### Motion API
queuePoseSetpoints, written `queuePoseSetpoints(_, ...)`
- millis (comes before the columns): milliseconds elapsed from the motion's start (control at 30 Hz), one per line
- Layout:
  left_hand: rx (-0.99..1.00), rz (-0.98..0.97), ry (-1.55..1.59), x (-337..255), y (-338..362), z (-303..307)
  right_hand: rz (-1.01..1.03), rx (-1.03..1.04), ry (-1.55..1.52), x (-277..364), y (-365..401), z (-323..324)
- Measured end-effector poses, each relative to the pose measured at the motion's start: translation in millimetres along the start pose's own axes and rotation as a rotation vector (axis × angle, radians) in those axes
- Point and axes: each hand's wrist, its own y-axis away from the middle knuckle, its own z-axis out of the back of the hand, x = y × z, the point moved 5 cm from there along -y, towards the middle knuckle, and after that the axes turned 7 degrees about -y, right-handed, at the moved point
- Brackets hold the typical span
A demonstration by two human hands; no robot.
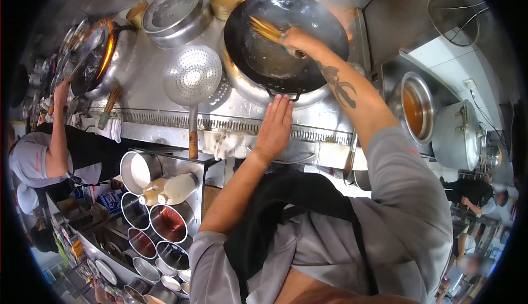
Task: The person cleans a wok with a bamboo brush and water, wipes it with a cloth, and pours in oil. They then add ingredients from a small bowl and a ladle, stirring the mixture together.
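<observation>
A large black wok (pixel 324 15) sits on the stove, with wet, murky liquid in its bottom. My right hand (pixel 300 43) is closed around a bamboo wok brush (pixel 265 28), whose splayed bristles point left over the inside of the wok. At the near rim, my left hand (pixel 276 125) has its fingers stretched out, fingertips right at the wok's near loop handle (pixel 297 96). A perforated metal strainer (pixel 192 74) with a wooden-ended handle rests left of the wok.
A lidded metal pot (pixel 177 12) and a woven-looking tub (pixel 226 3) stand at the back. Sauce pots (pixel 169 221) and jugs (pixel 179 187) crowd the lower left. A co-worker (pixel 58 150) handles a flaming wok (pixel 91 65) at left. A pot of brown liquid (pixel 410 78) stands at right.
</observation>
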Motion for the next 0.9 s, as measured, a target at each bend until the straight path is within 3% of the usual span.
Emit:
queuePoseSetpoints(33,0.012,0.003,-0.010,-2,2,2,-0.061,-0.015,-0.067,9,15,-7)
queuePoseSetpoints(133,0.036,0.004,-0.050,-6,2,7,-0.171,0.190,-0.145,18,54,-26)
queuePoseSetpoints(167,0.043,0.005,-0.066,-7,3,8,-0.160,0.255,-0.115,27,86,-21)
queuePoseSetpoints(233,0.053,0.009,-0.065,-9,3,11,0.051,0.393,-0.007,-1,101,-24)
queuePoseSetpoints(300,0.065,0.018,-0.027,-10,3,16,-0.019,0.440,0.079,-14,162,13)
queuePoseSetpoints(367,0.058,0.004,-0.003,-11,7,14,-0.047,0.490,0.119,-63,176,56)
queuePoseSetpoints(433,0.063,0.002,0.012,-14,8,15,-0.449,0.370,0.241,-66,202,112)
queuePoseSetpoints(500,0.074,0.008,0.018,-17,5,22,-0.273,0.288,0.520,-64,186,147)
queuePoseSetpoints(600,0.119,0.010,0.043,-16,2,25,-0.069,0.091,0.608,-43,178,175)
queuePoseSetpoints(667,0.113,0.005,0.055,-14,2,27,0.007,0.084,0.563,-12,197,173)
queuePoseSetpoints(800,0.105,0.013,0.055,-15,3,27,0.340,0.059,0.706,15,206,123)
queuePoseSetpoints(900,0.096,0.046,0.043,-17,2,25,0.373,0.179,0.836,23,187,65)
